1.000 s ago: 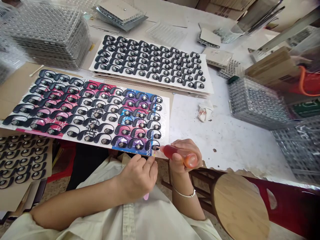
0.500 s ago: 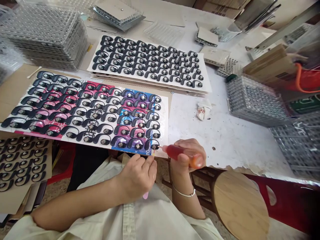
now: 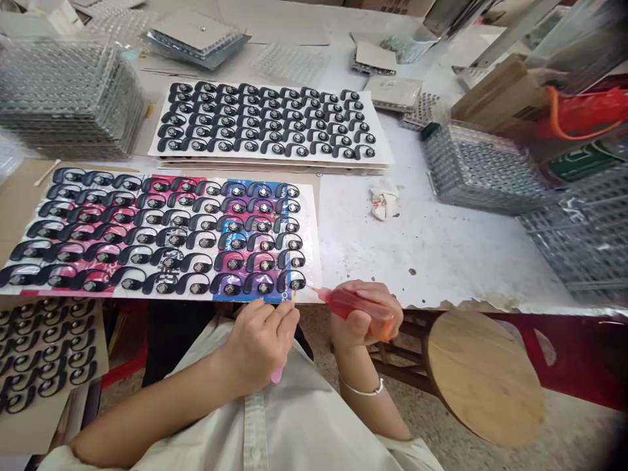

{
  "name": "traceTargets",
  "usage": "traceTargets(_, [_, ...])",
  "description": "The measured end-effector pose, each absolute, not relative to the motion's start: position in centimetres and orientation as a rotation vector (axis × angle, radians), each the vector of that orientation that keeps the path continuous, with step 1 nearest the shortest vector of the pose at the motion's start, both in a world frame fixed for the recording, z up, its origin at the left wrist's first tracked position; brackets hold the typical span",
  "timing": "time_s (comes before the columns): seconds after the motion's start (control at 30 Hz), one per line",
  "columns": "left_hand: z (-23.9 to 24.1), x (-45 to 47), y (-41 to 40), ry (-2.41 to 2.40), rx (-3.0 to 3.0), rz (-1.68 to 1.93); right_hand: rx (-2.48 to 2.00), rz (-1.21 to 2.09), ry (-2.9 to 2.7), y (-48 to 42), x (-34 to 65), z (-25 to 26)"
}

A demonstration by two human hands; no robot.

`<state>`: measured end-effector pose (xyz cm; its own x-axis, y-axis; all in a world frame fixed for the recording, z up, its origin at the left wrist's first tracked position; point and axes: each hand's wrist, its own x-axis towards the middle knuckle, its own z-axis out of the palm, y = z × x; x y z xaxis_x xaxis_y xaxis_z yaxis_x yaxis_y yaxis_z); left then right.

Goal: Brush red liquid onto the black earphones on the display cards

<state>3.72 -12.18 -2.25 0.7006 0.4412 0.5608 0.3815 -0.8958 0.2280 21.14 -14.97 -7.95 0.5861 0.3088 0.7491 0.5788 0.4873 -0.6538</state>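
My right hand (image 3: 375,301) is wrapped round a squeeze bottle (image 3: 350,306) of red liquid. Its thin nozzle points left at the front right ear-hook-shaped black part (image 3: 293,281), close to that part's round silvery end. In my left hand (image 3: 265,337), closed at the sheet's front edge, is a slim tool with a pink handle (image 3: 277,374); most of it is hidden by my fingers, and its thin tip shows near the same part. Rows of these black parts lie on a white sheet (image 3: 311,235) with pink and blue printed patches.
Behind is a second board (image 3: 380,147) of black parts. Stacked clear trays (image 3: 69,91) stand at the back left, more trays (image 3: 483,173) at right. A stained crumpled tissue (image 3: 384,199) and a cotton swab (image 3: 48,173) lie on the table. A round wooden stool (image 3: 485,379) stands below the edge.
The view has shifted, so the table's contents sit a little further left. Both hands keep nearly the same place by the front right part, still holding the bottle and the pink-handled tool.
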Motion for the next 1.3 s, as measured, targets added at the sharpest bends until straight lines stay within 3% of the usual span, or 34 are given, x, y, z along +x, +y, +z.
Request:
traceTargets(0.13, [-2.14, 3.65, -12.08, 0.668, 2.808, 0.976, -1.096, -0.318, -1.104, -14.72, 21.09, -7.58])
traceTargets(1.3, [-2.15, 3.85, -12.00, 0.695, 2.788, 1.001, -1.097, -0.321, -1.109, -14.36, 21.17, -7.76])
